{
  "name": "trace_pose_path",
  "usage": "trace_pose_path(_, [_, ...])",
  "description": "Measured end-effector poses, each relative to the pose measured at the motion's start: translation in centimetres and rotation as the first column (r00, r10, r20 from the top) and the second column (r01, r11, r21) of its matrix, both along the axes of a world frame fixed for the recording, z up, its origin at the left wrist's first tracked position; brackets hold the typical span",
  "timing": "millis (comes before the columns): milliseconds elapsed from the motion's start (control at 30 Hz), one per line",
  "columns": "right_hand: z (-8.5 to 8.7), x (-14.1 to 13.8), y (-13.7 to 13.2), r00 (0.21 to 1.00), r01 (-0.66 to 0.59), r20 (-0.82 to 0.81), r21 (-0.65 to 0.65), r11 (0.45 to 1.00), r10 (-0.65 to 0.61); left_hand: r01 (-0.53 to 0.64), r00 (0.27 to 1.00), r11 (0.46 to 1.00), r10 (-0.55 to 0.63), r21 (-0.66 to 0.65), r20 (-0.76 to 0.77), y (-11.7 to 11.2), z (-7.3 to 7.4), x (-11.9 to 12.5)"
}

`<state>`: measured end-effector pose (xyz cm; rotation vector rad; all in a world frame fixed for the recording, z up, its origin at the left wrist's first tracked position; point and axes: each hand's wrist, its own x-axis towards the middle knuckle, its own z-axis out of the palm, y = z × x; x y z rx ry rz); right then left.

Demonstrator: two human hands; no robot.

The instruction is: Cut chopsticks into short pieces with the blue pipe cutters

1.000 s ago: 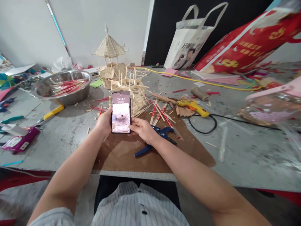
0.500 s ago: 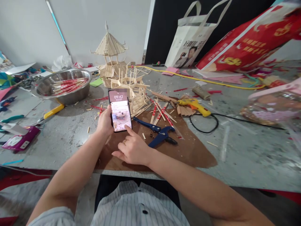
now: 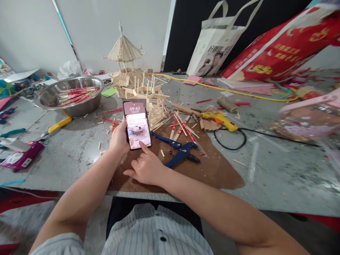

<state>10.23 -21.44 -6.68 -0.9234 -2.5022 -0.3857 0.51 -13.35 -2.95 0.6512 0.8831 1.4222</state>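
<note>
My left hand (image 3: 119, 139) is closed round the lower left side of a smartphone (image 3: 136, 129), held upright and tilted toward me. Its lit screen reads 09:42 above a picture of a white dog. My right hand (image 3: 148, 165) holds nothing; its index finger reaches to the bottom of the screen and its thumb sticks out to the left. A ring circles one finger. Just beyond the phone stands an unfinished frame of thin wooden sticks (image 3: 156, 102), partly hidden by it. Blue-handled cutters (image 3: 182, 152) lie right of the phone on a brown sheet (image 3: 220, 173).
A stick pavilion (image 3: 124, 53) stands at the back. Left are a steel basin (image 3: 91, 102) of red-wrapped sticks, a yellow-handled tool (image 3: 60, 124) and a purple power strip (image 3: 22, 156). Right lies a yellow glue gun (image 3: 221, 118) with a looped black cord, below a white bag (image 3: 209, 46).
The phone has shifted slightly right and turned a little. My right hand has moved slightly left, its fingertip still at the bottom of the screen.
</note>
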Motion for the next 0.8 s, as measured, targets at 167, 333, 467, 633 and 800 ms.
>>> trace_pose_path(167, [-0.2, -0.1, 0.3, 1.000, 0.008, 0.005, 0.030, 1.000, -0.008, 0.000, 1.000, 1.000, 0.001, -0.018, 0.021, 0.1, 0.0, 0.0])
trace_pose_path(333, [-0.3, -0.2, 0.3, 1.000, 0.008, -0.007, 0.077, 0.997, -0.008, -0.010, 1.000, 1.000, 0.010, -0.021, 0.000, 0.1, -0.1, -0.1])
trace_pose_path(467, [-0.5, -0.2, 0.4, 1.000, 0.010, -0.014, 0.091, 0.996, -0.008, -0.021, 0.999, 0.998, 0.019, -0.058, -0.027, -0.1, -0.1, -0.3])
trace_pose_path(633, [-0.5, -0.1, 0.4, 0.999, -0.007, -0.050, 0.121, 0.993, 0.013, -0.046, 0.998, 0.996, 0.043, -0.072, -0.036, -0.2, 0.1, -0.2])
trace_pose_path(800, [0.9, 1.1, 0.4, 0.982, -0.093, -0.144, 0.172, 0.981, 0.118, -0.057, 0.998, 0.996, 0.056, -0.070, -0.013, 0.0, 0.3, -0.2])
